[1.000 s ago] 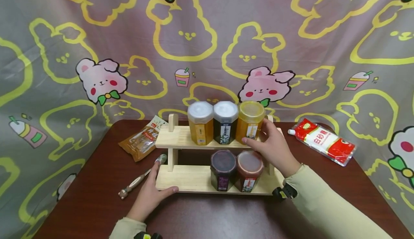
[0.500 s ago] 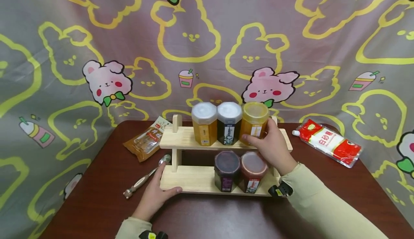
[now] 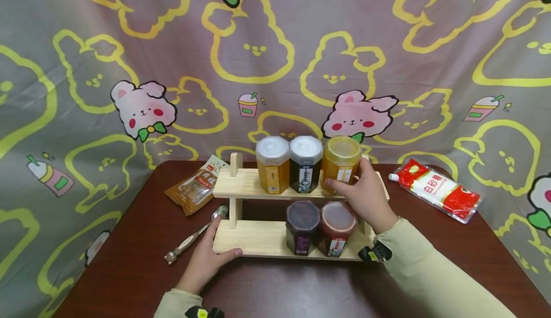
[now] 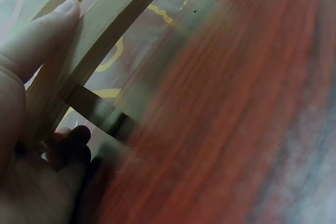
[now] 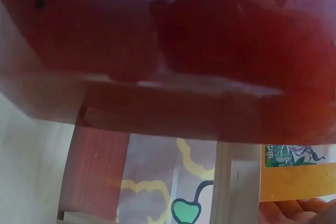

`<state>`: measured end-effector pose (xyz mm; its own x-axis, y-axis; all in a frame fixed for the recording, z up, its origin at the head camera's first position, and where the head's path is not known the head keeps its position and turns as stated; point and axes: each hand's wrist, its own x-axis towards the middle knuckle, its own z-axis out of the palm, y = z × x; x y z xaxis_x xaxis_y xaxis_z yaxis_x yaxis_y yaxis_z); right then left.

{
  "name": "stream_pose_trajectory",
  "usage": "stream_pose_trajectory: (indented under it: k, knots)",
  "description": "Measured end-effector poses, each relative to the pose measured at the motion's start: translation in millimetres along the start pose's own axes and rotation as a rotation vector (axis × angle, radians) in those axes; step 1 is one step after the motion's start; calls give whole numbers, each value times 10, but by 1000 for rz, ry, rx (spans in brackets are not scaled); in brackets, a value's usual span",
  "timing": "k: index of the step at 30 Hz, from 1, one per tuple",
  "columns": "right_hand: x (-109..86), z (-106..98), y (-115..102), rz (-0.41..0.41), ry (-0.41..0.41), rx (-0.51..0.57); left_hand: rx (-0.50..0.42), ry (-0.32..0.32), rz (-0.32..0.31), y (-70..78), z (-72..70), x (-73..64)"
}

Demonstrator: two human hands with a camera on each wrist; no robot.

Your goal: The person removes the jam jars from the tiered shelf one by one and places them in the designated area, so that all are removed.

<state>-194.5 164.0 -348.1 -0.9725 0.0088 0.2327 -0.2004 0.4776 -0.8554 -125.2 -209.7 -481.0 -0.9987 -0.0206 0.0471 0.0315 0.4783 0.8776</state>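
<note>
A two-tier wooden rack (image 3: 251,236) stands on the table. My left hand (image 3: 205,262) grips the left end of its lower board; in the left wrist view the thumb lies along the board (image 4: 105,24). On the upper board, my right hand (image 3: 369,198) holds a yellow-lidded amber jar (image 3: 342,158), thumb in front and fingers around its right side. A white-lidded amber jar (image 3: 274,169) and a dark jar (image 3: 305,167) stand left of it. Below are a purple-dark jar (image 3: 302,229) and a reddish jar (image 3: 336,227), which fills the right wrist view.
A brown snack packet (image 3: 192,191) and a spoon with a bear-shaped handle end (image 3: 185,244) lie left of the rack. At the right lies a red and white pouch (image 3: 436,189) with a white cap. A patterned curtain (image 3: 172,45) hangs behind the table (image 3: 292,289).
The yellow-lidded jar has shifted slightly right in my right hand, opening a small gap beside the dark jar. My left hand keeps its grip on the rack. The head view has panned slightly.
</note>
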Motion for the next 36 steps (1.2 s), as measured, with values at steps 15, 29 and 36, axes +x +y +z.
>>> stream_pose_trajectory:
  k: [15,29,36]
  knots:
    - [-108,-92,70,-23,78,-52,-15,1,5,20,19,1]
    - [-185,-267,47,-4,60,17,-19,4,15,-5,8,5]
    - [-224,-354,16,-1,72,43,-23,3,7,10,9,-8]
